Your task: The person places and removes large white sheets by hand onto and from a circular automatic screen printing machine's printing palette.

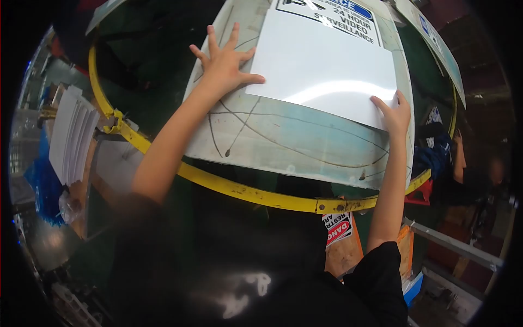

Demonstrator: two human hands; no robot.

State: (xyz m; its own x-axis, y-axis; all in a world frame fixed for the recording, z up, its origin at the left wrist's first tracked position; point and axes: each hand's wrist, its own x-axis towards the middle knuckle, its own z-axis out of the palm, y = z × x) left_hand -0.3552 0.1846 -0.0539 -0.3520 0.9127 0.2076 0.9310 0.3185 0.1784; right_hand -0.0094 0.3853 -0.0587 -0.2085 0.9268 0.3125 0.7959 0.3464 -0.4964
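A blank glossy white sheet (321, 71) lies on a worn, pale board (294, 147) marked with dark curved lines. Above the blank sheet, partly covered by it, shows a printed sign (348, 22) reading "24 hour video surveillance". My left hand (224, 68) is open with fingers spread over the board, its thumb touching the sheet's left edge. At the lower right corner my right hand (395, 114) holds the sheet's edge, thumb on top and index finger along the side; its other fingers are mostly hidden.
A yellow curved rail (245, 193) runs around the board. On the left stands a stack of white sheets (73, 136) near blue plastic (46, 185). A danger sign (338, 229) lies below the rail. Another person's arm (459, 155) shows at right, near another board (436, 43).
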